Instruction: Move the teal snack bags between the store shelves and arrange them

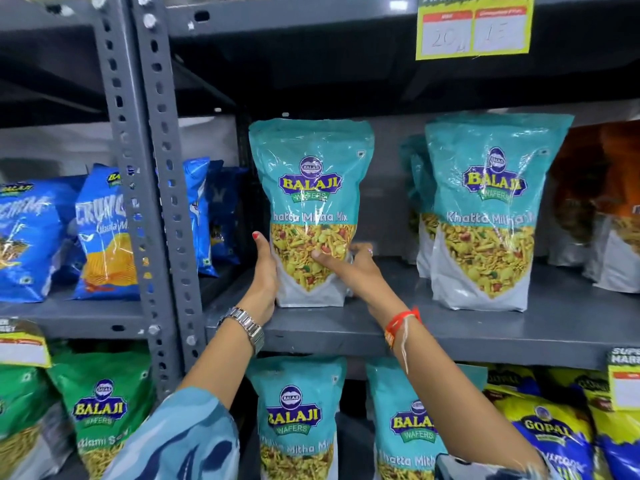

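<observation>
A teal Khatta Mitha Mix bag (311,188) stands upright at the left end of the grey middle shelf (346,330). My left hand (265,271) presses its lower left edge, and my right hand (349,268) grips its lower right side, thumb across the front. A second teal bag (491,188) stands upright to the right on the same shelf, with another teal bag (417,188) partly hidden behind it. Two more teal bags (298,414) (405,427) stand on the shelf below, under my arms.
Grey perforated uprights (152,188) split the shelving. Blue chip bags (104,237) fill the left bay, green bags (100,410) sit below them. Orange bags (609,188) stand at far right, yellow and blue bags (550,431) lower right. A price tag (474,29) hangs above.
</observation>
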